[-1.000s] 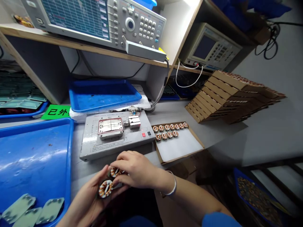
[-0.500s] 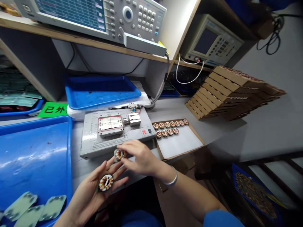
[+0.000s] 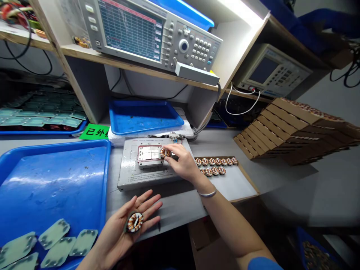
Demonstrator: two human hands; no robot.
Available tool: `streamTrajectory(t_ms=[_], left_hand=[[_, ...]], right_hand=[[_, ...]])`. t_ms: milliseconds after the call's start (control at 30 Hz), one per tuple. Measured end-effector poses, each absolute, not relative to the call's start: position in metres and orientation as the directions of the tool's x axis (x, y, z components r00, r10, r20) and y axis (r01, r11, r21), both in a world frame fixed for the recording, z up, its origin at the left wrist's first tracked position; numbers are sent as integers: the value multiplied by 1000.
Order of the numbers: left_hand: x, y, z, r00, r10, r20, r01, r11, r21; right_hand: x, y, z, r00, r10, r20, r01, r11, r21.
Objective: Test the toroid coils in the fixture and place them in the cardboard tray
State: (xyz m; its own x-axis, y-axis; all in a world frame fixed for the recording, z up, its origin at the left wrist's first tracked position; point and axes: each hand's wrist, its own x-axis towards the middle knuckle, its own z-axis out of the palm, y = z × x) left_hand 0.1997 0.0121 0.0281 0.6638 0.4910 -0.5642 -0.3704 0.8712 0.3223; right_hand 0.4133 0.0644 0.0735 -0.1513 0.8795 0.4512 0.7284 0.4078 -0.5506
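The left hand [image 3: 123, 225] lies palm up with its fingers spread wide, one copper-wound toroidal coil [image 3: 134, 222] resting loose in the palm. The right hand [image 3: 181, 162] reaches forward, its fingertips [image 3: 170, 150] closed narrowly on a second toroidal coil [image 3: 165, 152] at the right edge of a metal test fixture [image 3: 150, 156]. The fixture is set into a grey tester base [image 3: 142, 180], and from this angle the coil seems to touch it, though that is hard to confirm. A silver bangle [image 3: 206, 194] circles the right wrist.

Just right of the base, a white-lined cardboard tray [image 3: 242, 183] holds eleven more coils in two rows: seven behind, four in front. To the left, a large blue tray [image 3: 56, 187] holds five pale green plates [image 3: 53, 233]. A smaller blue tray [image 3: 146, 117] sits behind the base, beside a green label [image 3: 94, 131]. Further right stands a stack of cardboard trays [image 3: 281, 131] — coils show along their edges. Two benchtop test instruments [image 3: 135, 33] [image 3: 274, 71] sit above.
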Motion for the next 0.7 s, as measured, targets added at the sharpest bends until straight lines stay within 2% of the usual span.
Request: streamTrajectory(t_ms=[300,567,700], left_hand=[[193,17,22,627,520,-580,-411,853,321],[197,19,15,606,518,-604,-433,852,295],[197,23,-8,686,489,-538,-426,870,248]], right_hand=[[403,89,71,-237,863,446,736,459,-498],[391,106,68,-313,871,379,751,471,-463],[387,108,68,-331,874,356,759,471,-450]])
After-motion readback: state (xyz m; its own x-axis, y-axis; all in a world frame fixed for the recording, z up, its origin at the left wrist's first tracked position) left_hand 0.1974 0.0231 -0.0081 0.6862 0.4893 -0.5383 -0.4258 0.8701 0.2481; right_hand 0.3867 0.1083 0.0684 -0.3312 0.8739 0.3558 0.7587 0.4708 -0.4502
